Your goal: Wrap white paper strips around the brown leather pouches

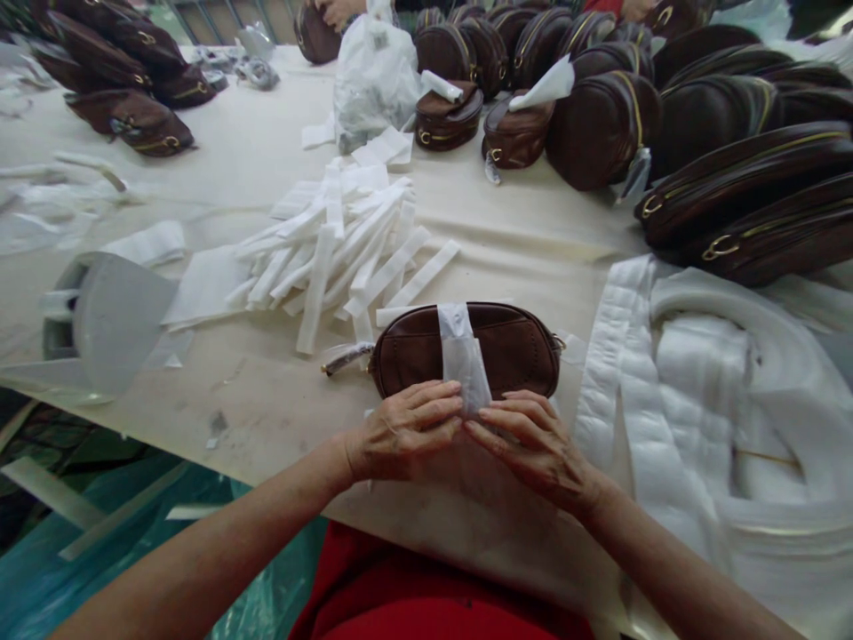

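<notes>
A small oval brown leather bag (pixel 406 354) lies on the table in front of me. Around its middle runs a translucent white strip (pixel 465 360), its lower end coming down over the bag's near edge. My left hand (pixel 413 427) has its fingers closed at the left side of the strip's lower end, against the bag. From the other side, my right hand (pixel 526 440) pinches the same end, fingertips almost meeting the left ones. A wrapped zipper pull (pixel 347 356) sticks out at the bag's left. The thumbs are partly hidden.
White strips (pixel 360 258) are heaped beyond the bag. A grey tape dispenser (pixel 99 320) stands left; rolled white foam (pixel 706 356) lies right. Many brown bags (pixel 600 124) crowd the back right, near a plastic sack (pixel 377 76). Other people's hands (pixel 341 11) show at the far edge.
</notes>
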Motion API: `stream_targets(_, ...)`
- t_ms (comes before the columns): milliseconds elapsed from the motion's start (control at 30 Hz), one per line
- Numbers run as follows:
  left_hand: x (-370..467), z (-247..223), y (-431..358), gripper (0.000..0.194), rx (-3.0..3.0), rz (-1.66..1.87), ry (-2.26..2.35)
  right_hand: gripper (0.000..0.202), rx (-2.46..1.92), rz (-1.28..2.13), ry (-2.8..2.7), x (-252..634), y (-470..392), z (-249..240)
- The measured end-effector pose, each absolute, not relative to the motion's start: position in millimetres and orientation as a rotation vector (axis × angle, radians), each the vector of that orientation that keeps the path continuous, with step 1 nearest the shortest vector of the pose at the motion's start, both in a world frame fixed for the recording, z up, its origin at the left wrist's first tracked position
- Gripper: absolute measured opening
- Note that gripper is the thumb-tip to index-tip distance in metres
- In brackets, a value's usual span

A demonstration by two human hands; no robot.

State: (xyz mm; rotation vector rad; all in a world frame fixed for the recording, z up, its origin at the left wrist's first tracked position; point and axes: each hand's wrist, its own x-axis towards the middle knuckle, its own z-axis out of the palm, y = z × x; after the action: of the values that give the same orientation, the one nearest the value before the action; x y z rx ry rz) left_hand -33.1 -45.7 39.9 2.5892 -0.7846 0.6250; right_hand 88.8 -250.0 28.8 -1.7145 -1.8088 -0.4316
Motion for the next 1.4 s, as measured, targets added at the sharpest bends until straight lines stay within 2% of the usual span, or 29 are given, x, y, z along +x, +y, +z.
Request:
stream_targets(100, -32.8, 45.3, -50.2, 0.020, 2.538, 0.527, -0.658, 0.023, -1.722, -0.443, -1.811, 87.6, -249.8, 28.7)
stream_targets(300, -24.8, 46.5, -65.0, 0.012, 2.576, 0.646, -0.350, 0.026, -1.720, -0.462, -1.801, 87.2, -249.6, 25.7)
stream_targets(467, -23.0, 44.3, -66.0, 0.028, 2.729, 0.666, -0.367, 0.024, -1.687, -0.474, -1.826, 88.1, -251.8, 22.9)
stream_targets(867, -22.3, 33.9, -70.7, 0.022, 2.786, 0.844, -0.360, 0.043, -1.724, -0.318, -1.949, 86.8, -268.3, 28.4)
stream_targets(1100, -21.6, 30.4, -73.8, 0.021, 2.794, 0.900, -0.373, 0.035, -1.964, 0.032, -1.479, 46.1, -297.5, 28.0)
stream_targets(1200, -21.8, 30.3, -74.1, 0.020, 2.798, 0.910, -0.373, 0.041, -2.025, 0.136, -1.325, 30.9, -297.1, 20.6)
stream_targets(1300, -22.1, 31.6, -74.3, 0.019, 2.799, 0.927, -0.371, 0.052, -2.092, 0.179, -1.312, 25.2, -291.1, 16.9)
stream_targets(1400, -22.5, 32.8, -75.0, 0.020, 2.824, 0.952, -0.370, 0.046, -2.014, 0.091, -1.317, 25.6, -287.1, 17.7)
